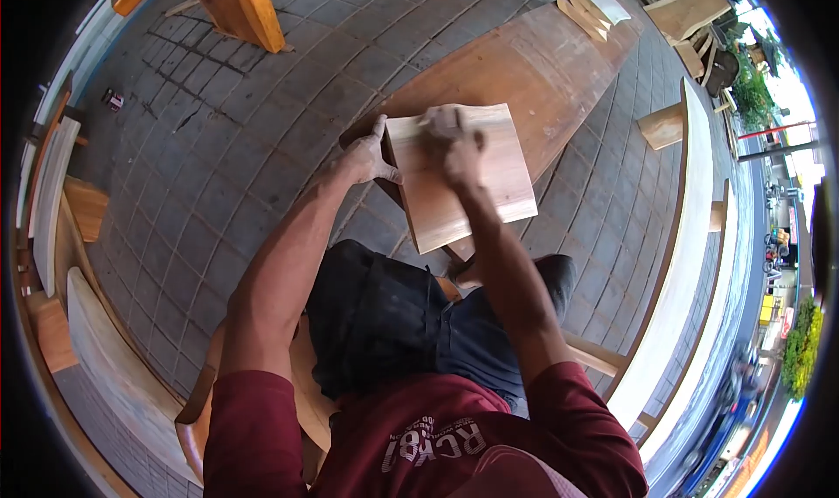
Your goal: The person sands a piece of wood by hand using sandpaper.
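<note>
A pale, squarish wooden board [502, 170] lies tilted on the near end of a long brown plank bench [524, 69], its near corner jutting out over my knees. My left hand [371, 159] grips the board's left edge, with thumb and fingers set apart along it. On the upper middle of the board's face rests my right hand [454, 144], blurred by motion. Its fingers look curled and pressed down, and whatever lies under them cannot be made out.
Several pale wood pieces [594, 8] sit at the bench's far end. Long light planks [669, 253] stand to the right, beside a street with vehicles. An orange-brown wooden leg [236, 8] rises at the upper left. More wooden furniture [118, 349] lines the left, over grey paving [253, 122].
</note>
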The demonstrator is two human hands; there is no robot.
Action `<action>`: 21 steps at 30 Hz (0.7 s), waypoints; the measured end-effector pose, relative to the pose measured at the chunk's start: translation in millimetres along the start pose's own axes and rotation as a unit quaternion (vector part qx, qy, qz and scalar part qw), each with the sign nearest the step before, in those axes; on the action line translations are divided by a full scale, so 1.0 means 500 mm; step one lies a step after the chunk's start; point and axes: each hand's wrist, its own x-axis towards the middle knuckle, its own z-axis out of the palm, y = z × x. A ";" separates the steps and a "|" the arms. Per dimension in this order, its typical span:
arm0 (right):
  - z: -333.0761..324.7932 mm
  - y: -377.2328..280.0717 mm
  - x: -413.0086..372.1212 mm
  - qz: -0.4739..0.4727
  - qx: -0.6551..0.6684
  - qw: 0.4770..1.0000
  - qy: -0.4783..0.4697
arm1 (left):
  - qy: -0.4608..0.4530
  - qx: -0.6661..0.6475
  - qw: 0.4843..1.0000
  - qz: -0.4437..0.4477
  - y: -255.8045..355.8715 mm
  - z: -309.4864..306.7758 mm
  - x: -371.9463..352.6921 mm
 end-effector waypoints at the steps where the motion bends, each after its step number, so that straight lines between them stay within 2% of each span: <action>1: 0.072 -0.026 -0.007 -0.068 0.075 0.992 0.069 | 0.008 -0.007 1.000 0.008 -0.014 0.008 0.012; 2: 0.038 -0.103 -0.006 -0.103 0.010 0.995 -0.012 | 0.014 -0.013 1.000 0.014 -0.037 0.023 0.026; 3: -0.014 -0.168 -0.007 -0.094 -0.005 0.994 -0.048 | 0.069 -0.027 0.996 0.057 -0.071 0.046 0.045; 6: -0.018 -0.107 0.005 -0.118 0.059 0.991 -0.037 | 0.021 -0.092 0.995 0.025 -0.029 0.019 -0.001; 7: -0.022 -0.044 0.002 -0.151 0.112 0.982 0.004 | 0.033 -0.077 0.996 0.019 -0.049 0.036 0.017; 8: -0.020 0.002 0.008 -0.126 0.082 0.988 0.037 | 0.035 -0.059 0.998 0.014 -0.047 0.034 0.012; 9: -0.044 0.038 0.011 -0.080 0.002 0.997 -0.005 | 0.037 -0.043 0.998 0.010 -0.036 0.029 0.005; 10: -0.028 0.077 0.031 -0.024 0.031 0.999 0.025 | 0.041 -0.027 0.999 0.007 -0.029 0.023 0.002; 11: -0.079 0.071 0.035 0.030 0.060 0.998 -0.011 | 0.043 -0.032 0.998 0.019 -0.032 0.024 0.007; 14: -0.089 -0.012 0.044 0.109 -0.013 0.994 -0.022 | 0.034 -0.017 0.999 0.029 -0.035 0.018 0.012; 15: -0.003 0.020 0.042 0.035 0.010 0.999 0.004 | 0.021 -0.036 0.999 0.023 -0.029 0.016 0.009; 16: 0.035 -0.015 0.034 -0.040 0.006 0.996 0.083 | 0.007 -0.052 0.998 0.016 -0.024 0.014 0.003; 17: 0.019 -0.096 0.040 -0.105 -0.099 0.989 0.017 | -0.006 -0.068 0.998 0.008 -0.022 0.009 0.001; 19: -0.013 -0.151 0.045 -0.159 -0.061 0.984 -0.048 | -0.071 -0.302 0.945 0.100 -0.060 0.050 0.057; 20: -0.015 -0.138 0.039 -0.149 0.079 0.985 -0.045 | -0.064 -0.301 0.946 0.104 -0.066 0.054 0.059; 21: 0.008 -0.097 0.032 -0.141 0.140 0.980 -0.013 | -0.057 -0.300 0.946 0.109 -0.071 0.058 0.059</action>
